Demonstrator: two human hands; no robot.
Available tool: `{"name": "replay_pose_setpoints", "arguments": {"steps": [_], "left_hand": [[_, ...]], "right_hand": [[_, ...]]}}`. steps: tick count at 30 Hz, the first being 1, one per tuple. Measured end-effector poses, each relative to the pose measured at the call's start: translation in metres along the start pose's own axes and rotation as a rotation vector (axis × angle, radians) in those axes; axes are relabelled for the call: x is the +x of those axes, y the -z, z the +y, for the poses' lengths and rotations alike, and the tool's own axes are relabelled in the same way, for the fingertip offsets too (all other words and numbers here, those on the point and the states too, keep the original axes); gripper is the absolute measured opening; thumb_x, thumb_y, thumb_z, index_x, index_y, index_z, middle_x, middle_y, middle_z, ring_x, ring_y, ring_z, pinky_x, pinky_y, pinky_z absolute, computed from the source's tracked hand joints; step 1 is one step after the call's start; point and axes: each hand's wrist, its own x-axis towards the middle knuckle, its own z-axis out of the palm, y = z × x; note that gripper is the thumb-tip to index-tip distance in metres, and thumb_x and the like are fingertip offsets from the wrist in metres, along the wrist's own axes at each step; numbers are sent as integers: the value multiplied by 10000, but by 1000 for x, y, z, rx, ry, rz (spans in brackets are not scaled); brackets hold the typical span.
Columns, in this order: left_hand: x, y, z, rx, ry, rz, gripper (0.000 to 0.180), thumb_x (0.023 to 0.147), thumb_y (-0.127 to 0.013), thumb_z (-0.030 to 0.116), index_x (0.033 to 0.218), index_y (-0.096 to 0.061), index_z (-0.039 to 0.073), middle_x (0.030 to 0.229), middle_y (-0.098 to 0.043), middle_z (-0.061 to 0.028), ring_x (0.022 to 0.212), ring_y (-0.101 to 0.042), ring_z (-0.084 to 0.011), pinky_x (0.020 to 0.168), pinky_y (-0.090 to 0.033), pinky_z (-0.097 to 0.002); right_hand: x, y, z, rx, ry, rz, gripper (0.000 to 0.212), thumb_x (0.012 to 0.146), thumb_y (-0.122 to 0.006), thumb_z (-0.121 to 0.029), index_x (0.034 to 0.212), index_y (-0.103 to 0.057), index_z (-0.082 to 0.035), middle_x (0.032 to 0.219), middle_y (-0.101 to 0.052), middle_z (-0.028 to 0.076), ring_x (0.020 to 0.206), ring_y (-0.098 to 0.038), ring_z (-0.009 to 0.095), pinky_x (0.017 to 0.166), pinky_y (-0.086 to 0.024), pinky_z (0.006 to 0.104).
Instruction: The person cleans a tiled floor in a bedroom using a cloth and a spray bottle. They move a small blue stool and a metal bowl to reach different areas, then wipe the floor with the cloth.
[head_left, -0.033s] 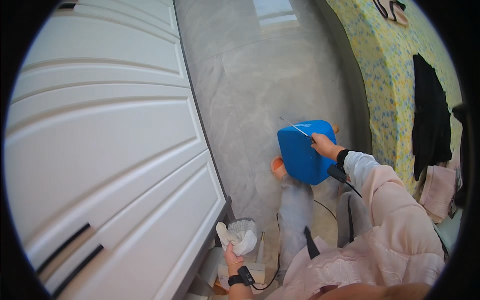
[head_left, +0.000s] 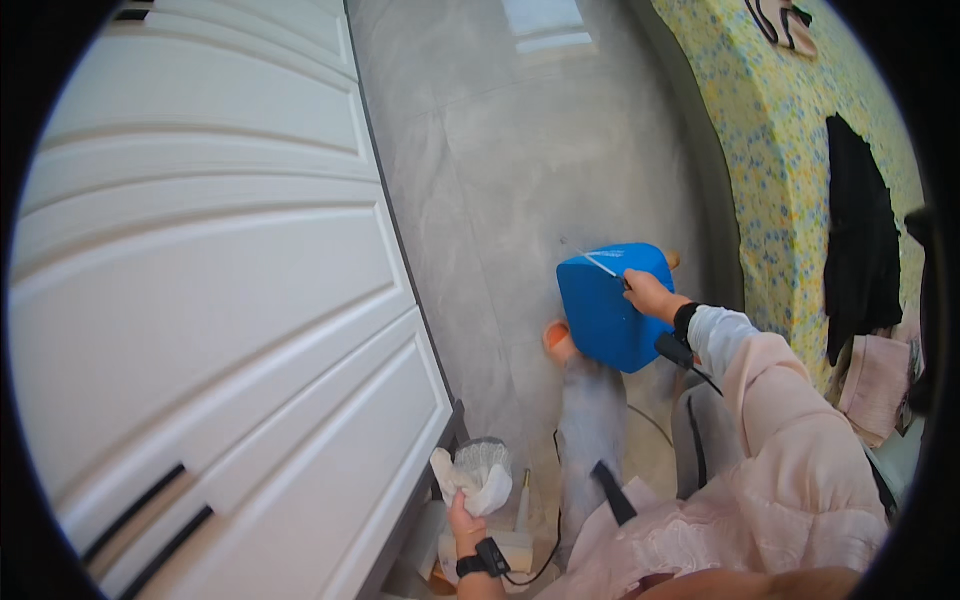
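Observation:
My right hand (head_left: pixel 650 294) is closed round the dark grip of a thin metal rod (head_left: pixel 600 265), which points up and left. Its far end is smeared, so I cannot tell what kind of tool it is. Under the rod, above my legs, is a blue block-shaped object (head_left: pixel 610 310) with rounded corners. Low on the left, my left hand (head_left: pixel 467 522) grips a crumpled white cloth or tissue (head_left: pixel 487 495). Right behind that is a clear, textured plastic bin (head_left: pixel 482 455), partly covered by it.
White cabinet doors (head_left: pixel 220 270) with black handles line the left. A bed with a yellow floral cover (head_left: pixel 760 180) runs along the right, bearing a black garment (head_left: pixel 862 240). An orange slipper (head_left: pixel 556 338) is on the grey floor (head_left: pixel 530 150). A cable (head_left: pixel 553 545) trails from my left wrist.
Almost nothing differs. The view has shifted very slightly, and the rod's far end looks more blurred. Both hands keep their hold.

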Motion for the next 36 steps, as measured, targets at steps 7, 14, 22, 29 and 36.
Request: {"name": "replay_pose_setpoints", "arguments": {"steps": [7, 14, 22, 29, 36], "left_hand": [[-8, -44, 32, 83, -47, 32, 433, 849, -560, 90, 1259, -448, 9, 1187, -545, -136, 1075, -549, -310, 879, -486, -458], [-50, -112, 17, 138, -18, 137, 416, 829, -562, 132, 1220, -480, 19, 1132, -575, -134, 1005, -588, -307, 826, -513, -447], [-84, -204, 16, 207, -57, 132, 419, 822, -563, 86, 1222, -476, -2, 1126, -579, -133, 999, -590, -298, 837, -507, -429], [-67, -256, 73, 354, -90, 105, 434, 814, -568, 75, 1229, -468, -6, 1136, -570, -137, 999, -588, -301, 847, -506, -424], [18, -292, 146, 528, -87, -60, 443, 812, -562, 63, 1239, -460, 4, 1147, -566, -140, 1015, -582, -299, 870, -501, -425]], "right_hand": [[36, 36, 8, -14, -60, 214, 88, 824, -557, -38, 856, -481, -9, 846, -548, 231, 811, -540, 415, 712, -435, 460], [66, 97, 8, 43, -58, 210, 38, 848, -490, -57, 866, -473, -28, 873, -560, 222, 829, -546, 409, 708, -432, 459], [48, 158, 33, 220, -346, -12, 254, 869, -514, -240, 897, -638, -21, 943, -626, 218, 857, -608, 365, 747, -477, 393], [43, 99, 57, 664, -567, -12, 374, 871, -499, -332, 862, -652, 9, 842, -641, 186, 820, -607, 306, 744, -459, 388], [45, 10, 56, 789, -652, 463, 276, 818, -572, -270, 813, -634, -2, 826, -622, 180, 786, -591, 300, 699, -440, 401]]}}
